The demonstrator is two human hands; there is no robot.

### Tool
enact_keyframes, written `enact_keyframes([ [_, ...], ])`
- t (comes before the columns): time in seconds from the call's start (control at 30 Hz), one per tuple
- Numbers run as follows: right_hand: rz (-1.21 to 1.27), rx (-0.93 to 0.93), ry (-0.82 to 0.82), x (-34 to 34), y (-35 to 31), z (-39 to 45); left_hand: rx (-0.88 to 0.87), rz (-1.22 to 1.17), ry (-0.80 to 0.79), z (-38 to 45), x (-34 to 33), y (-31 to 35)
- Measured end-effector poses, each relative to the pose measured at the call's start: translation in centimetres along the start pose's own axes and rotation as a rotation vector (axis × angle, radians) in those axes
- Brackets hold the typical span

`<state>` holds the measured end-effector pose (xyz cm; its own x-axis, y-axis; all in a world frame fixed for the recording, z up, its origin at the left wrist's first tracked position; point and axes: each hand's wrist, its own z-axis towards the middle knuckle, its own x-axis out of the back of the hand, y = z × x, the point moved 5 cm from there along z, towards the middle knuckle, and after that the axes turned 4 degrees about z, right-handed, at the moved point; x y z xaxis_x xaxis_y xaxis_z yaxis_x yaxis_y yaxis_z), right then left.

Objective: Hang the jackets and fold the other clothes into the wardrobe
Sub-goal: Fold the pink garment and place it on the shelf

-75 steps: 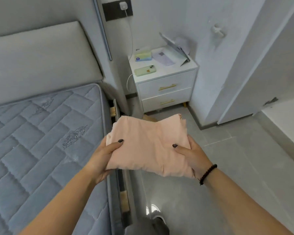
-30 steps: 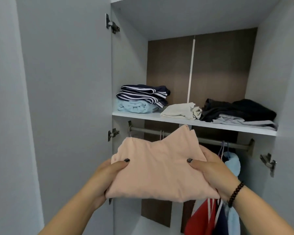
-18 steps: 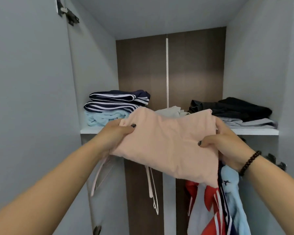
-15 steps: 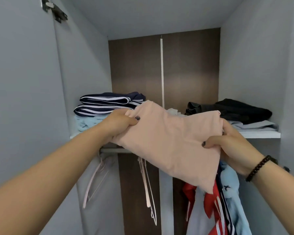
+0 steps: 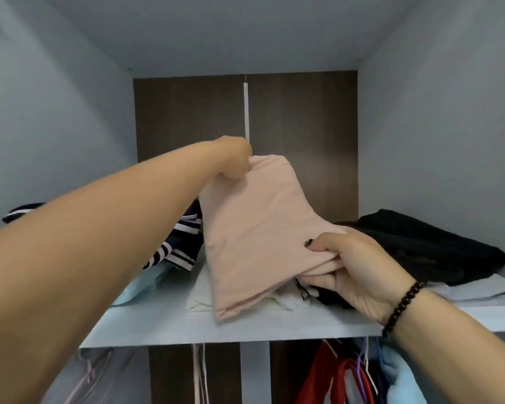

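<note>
The folded pink garment [image 5: 254, 237] sits tilted at the shelf [image 5: 169, 319] centre, on a white folded piece [image 5: 197, 298]. The left hand [image 5: 235, 160] grips its far edge at 12 o'clock, and the right hand [image 5: 350, 266] pinches its near corner at 3 o'clock. Better to lower it flat and then let go. A striped stack [image 5: 177, 243] lies at 9 o'clock, and dark clothes [image 5: 426, 246] at 3 o'clock.

The single head camera is looking straight into the wardrobe, close up. It is sitting just above the shelf [image 5: 245, 325], which is crossing the lower frame.
</note>
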<state>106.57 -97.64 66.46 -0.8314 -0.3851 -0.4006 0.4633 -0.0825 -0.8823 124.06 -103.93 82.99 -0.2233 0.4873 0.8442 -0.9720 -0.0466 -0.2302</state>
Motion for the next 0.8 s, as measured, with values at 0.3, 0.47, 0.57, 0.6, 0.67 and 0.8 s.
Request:
enact_keyframes([
  [0.3,-0.162,-0.386,-0.141,-0.5,4.7,3.9,-0.122,0.201,-0.322,5.7,-12.4,1.0],
  [0.47,-0.296,-0.386,-0.229,-0.9,4.5,3.4,-0.108,0.038,-0.391,4.1,-16.4,1.5],
  [0.57,-0.548,-0.414,-0.267,-1.5,2.6,2.6,-0.009,0.001,-0.371,3.5,-15.3,1.2],
  [0.6,-0.723,-0.38,-0.267,-1.5,1.5,2.5,0.008,0.003,-0.368,3.2,-14.9,1.3],
  [0.67,-1.203,-0.213,-0.223,-1.5,-1.1,2.8,0.015,0.012,-0.369,2.2,-13.9,1.7],
  [0.8,-1.526,0.226,-0.052,-2.8,-4.4,6.3,0.009,0.015,-0.387,-0.8,-13.2,2.1],
])
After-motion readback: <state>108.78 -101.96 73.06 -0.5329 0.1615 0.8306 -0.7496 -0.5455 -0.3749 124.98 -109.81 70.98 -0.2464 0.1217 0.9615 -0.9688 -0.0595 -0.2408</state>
